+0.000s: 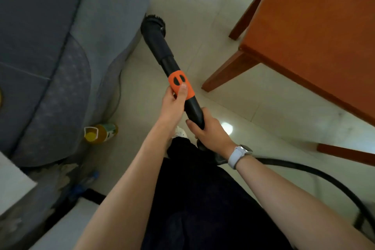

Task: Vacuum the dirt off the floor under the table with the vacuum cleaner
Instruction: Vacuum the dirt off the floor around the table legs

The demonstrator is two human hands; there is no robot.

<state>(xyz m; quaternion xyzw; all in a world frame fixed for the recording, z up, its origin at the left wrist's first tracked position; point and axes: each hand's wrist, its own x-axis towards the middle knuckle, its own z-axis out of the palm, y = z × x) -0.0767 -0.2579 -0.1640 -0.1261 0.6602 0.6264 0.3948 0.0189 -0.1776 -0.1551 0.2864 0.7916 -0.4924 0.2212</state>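
I hold a black vacuum wand (pixel 165 55) with an orange collar (pixel 180 84) out in front of me. Its round brush head (pixel 153 23) points at the pale tiled floor (pixel 194 32) beside the sofa. My left hand (pixel 174 103) grips the wand at the orange collar, thumb on top. My right hand (pixel 207 130), with a white watch on the wrist, grips the wand's lower end. The black hose (pixel 316 172) curves away to the right. The wooden table (pixel 316 32) stands at the right, apart from the brush head.
A grey sofa (pixel 67 53) fills the left side. A yellow bottle (pixel 100 133) lies on the floor by the sofa's base. Two table legs (pixel 225 71) stand right of the wand. Open tiled floor lies between sofa and table.
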